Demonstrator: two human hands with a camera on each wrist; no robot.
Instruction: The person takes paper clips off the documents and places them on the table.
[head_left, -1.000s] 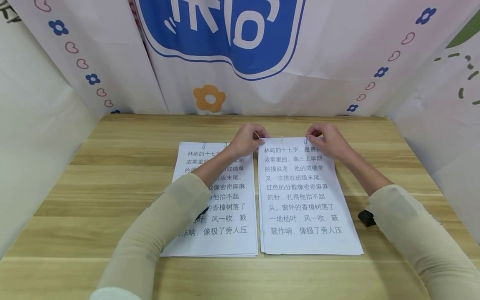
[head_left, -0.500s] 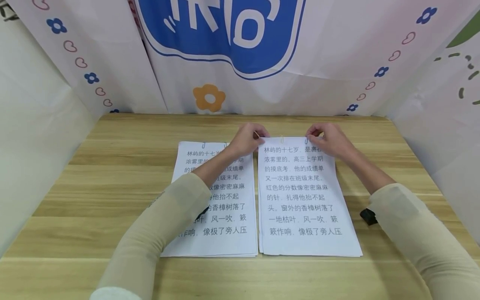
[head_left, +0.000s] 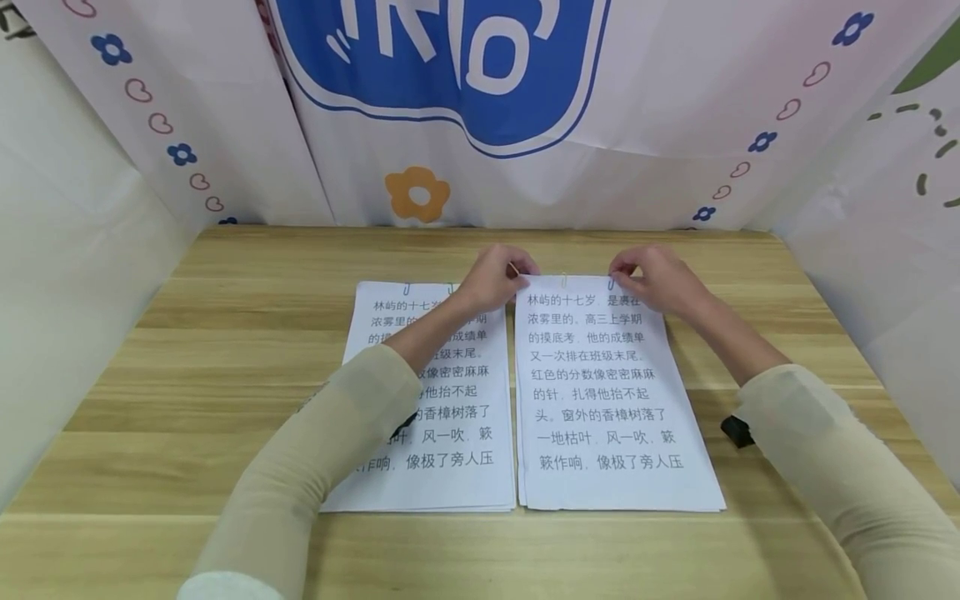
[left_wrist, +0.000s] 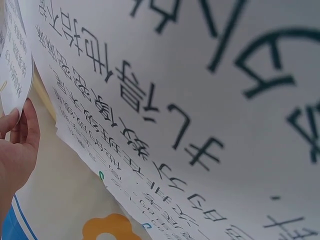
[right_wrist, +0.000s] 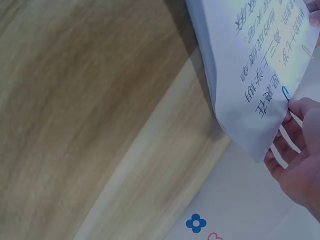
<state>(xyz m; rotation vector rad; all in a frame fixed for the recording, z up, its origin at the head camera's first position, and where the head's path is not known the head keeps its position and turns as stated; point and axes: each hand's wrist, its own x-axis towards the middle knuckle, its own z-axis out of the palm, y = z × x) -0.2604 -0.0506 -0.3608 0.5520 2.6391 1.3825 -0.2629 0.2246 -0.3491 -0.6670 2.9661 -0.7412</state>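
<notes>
My left hand (head_left: 495, 282) pinches the top left corner of the right-hand stack of printed paper (head_left: 600, 400). At that stack's top edge, near its right corner, my right hand (head_left: 654, 282) pinches the outer end of a dark blue paper clip (right_wrist: 285, 93). Its other fingers curl behind the sheet in the right wrist view. A yellow paper clip (head_left: 564, 281) sits on the same edge between the hands. Left of it lies a second printed stack (head_left: 450, 492), partly covered by my left forearm, with a dark clip (head_left: 407, 289) and a green clip (head_left: 451, 289) along its top.
Both stacks lie side by side on a wooden table (head_left: 187, 375), a narrow gap between them. A printed white curtain (head_left: 645, 183) hangs behind the table's back edge. A small black object (head_left: 737, 432) shows beside the right sleeve.
My right hand has shifted slightly left along the top edge, and the paper's top right corner has shifted with it. The left hand stays at the corner.
</notes>
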